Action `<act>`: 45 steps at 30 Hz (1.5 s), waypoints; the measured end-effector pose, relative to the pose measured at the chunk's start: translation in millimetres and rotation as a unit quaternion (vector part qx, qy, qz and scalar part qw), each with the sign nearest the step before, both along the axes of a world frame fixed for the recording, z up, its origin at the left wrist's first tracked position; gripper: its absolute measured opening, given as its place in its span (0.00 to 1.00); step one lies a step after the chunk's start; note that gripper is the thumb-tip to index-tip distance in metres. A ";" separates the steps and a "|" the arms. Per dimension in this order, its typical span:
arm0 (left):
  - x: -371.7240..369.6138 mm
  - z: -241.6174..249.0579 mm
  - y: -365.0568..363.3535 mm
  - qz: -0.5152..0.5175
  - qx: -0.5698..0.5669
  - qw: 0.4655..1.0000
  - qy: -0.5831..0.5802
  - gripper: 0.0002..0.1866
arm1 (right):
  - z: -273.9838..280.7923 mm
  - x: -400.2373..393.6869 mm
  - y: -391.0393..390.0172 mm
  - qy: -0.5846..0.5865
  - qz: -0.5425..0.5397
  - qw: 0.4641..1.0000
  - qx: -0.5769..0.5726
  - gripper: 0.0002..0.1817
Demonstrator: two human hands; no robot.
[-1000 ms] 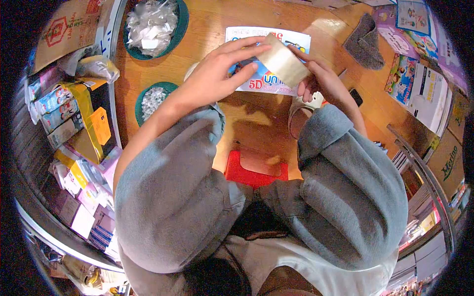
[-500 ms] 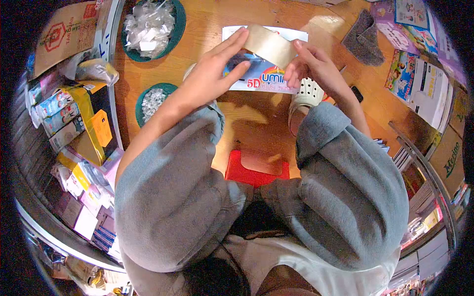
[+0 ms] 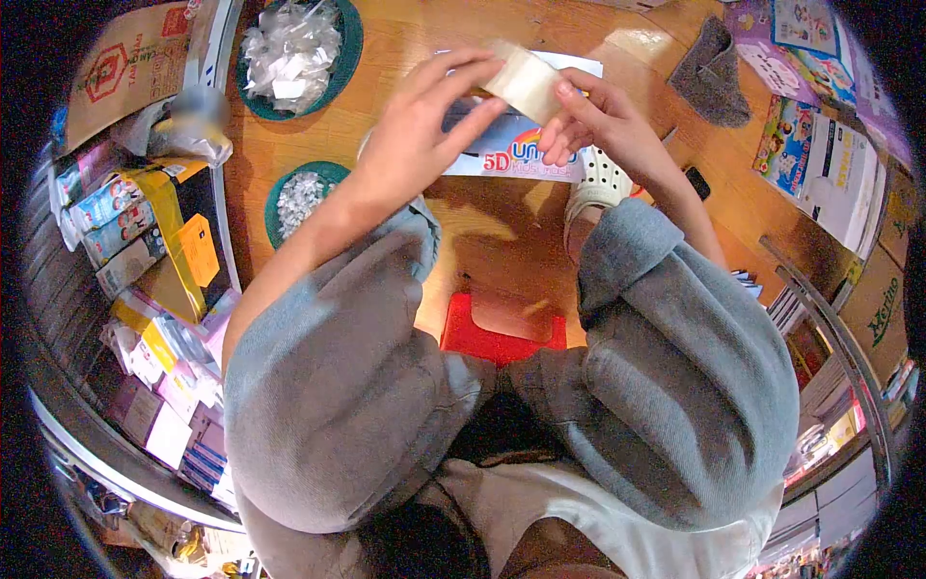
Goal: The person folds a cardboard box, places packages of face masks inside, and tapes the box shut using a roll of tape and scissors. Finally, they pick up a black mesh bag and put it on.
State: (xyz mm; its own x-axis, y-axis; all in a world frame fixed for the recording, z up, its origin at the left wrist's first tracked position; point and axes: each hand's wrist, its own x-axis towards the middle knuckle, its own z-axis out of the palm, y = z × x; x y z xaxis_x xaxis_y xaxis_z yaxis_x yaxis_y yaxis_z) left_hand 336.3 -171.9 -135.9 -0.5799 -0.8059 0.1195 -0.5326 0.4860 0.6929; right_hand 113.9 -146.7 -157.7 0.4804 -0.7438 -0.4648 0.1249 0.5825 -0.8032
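Note:
A wide roll of pale packing tape [image 3: 524, 85] is held up between both hands. My left hand [image 3: 434, 116] grips its left side, fingers above and thumb below. At the right edge of the roll, my right hand [image 3: 600, 114] has its thumb and index finger pressed against it, the other fingers curled. Whether a strip is pulled loose cannot be made out. Beneath the hands lies a white and blue printed mask package [image 3: 521, 159], lettered "5D", on the wooden floor; the hands and tape hide part of it.
Two green baskets, one with crumpled clear plastic [image 3: 294, 58] and one with small white scraps [image 3: 301, 201], stand at left. A red stool [image 3: 482, 328] shows between my knees. A grey cloth [image 3: 711, 77] lies at right. Shelves of boxed goods [image 3: 183, 386] line both sides.
The tape roll has tilted and shifted slightly up and left to right within the fingers. My left hand's fingers have bent more around it, and my right hand has moved a little left.

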 end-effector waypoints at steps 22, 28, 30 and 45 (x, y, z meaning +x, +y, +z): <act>-2.0 -7.9 -16.5 0.177 0.118 0.970 0.114 0.09 | -50.7 17.0 -2.9 0.347 -0.026 0.839 -0.419 0.38; 10.7 12.0 -21.8 0.209 0.140 0.955 0.159 0.08 | -0.8 26.1 -19.3 0.454 0.008 0.701 -0.550 0.36; 17.4 20.9 -23.4 0.208 0.137 0.955 0.164 0.08 | 14.4 28.6 -21.8 0.450 0.003 0.686 -0.572 0.36; 75.0 85.9 -11.4 0.209 0.178 0.919 0.284 0.08 | 105.2 59.6 -49.7 0.534 0.153 0.655 -0.512 0.32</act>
State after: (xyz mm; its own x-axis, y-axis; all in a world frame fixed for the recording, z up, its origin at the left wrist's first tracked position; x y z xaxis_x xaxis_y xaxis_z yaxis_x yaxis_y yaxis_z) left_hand 411.3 -183.3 -50.0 -0.1371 -0.9905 -0.0071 -0.1234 0.0099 0.9923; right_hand 173.5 -196.5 -52.4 0.4871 -0.8733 0.0107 -0.8240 -0.4636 -0.3257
